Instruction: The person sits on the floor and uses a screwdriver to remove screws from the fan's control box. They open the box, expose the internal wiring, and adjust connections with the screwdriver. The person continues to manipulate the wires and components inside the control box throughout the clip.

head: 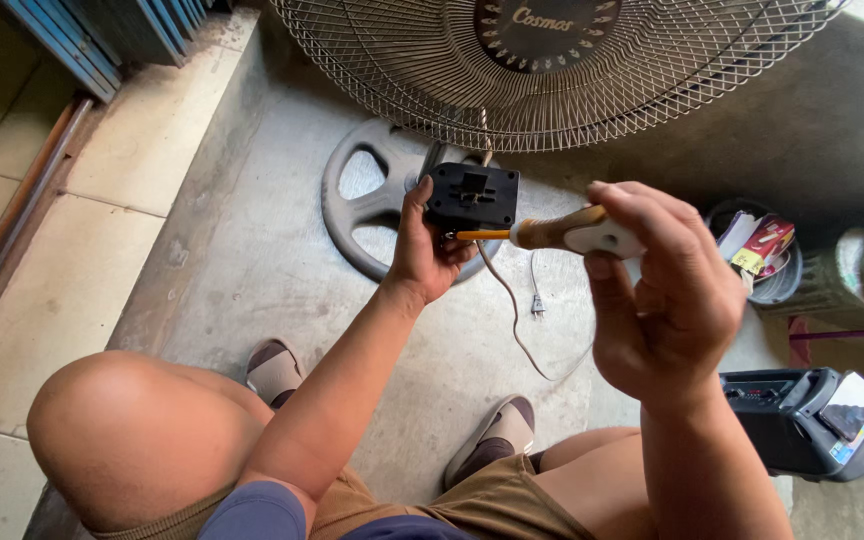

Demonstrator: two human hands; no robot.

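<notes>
A: Item 1, as I am reading it off the head view: the left hand (430, 245) is gripping a small black plastic box (472, 196), fingers wrapped behind it and thumb on the near edge. The box is being held in the air, just below the fan guard (542, 70) and above the round fan base (377, 205).

B: Item 2?

A: The right hand (657, 290) is closing round a screwdriver (552, 233), wood-and-white handle in the fist, orange shaft pointing left. Its tip is touching the lower edge of the box, near the left fingertips.

B: Handling notes on the box?

A: I am judging it light, stiff and hollow. It is probably brittle at the corners, so I am favouring a hold on the 2 long sides, away from the recessed face. The screwdriver handle is looking smooth and could turn in a loose grip.

B: Item 3, surroundings?

A: A pale cord (512, 310) is trailing from under the box to a plug (538, 305) on the concrete floor (252, 250). A bowl of oddments (767, 262) is sitting at right, a black speaker (802, 420) beside the right knee, and 2 sandals (497, 435) are showing between the legs.
</notes>
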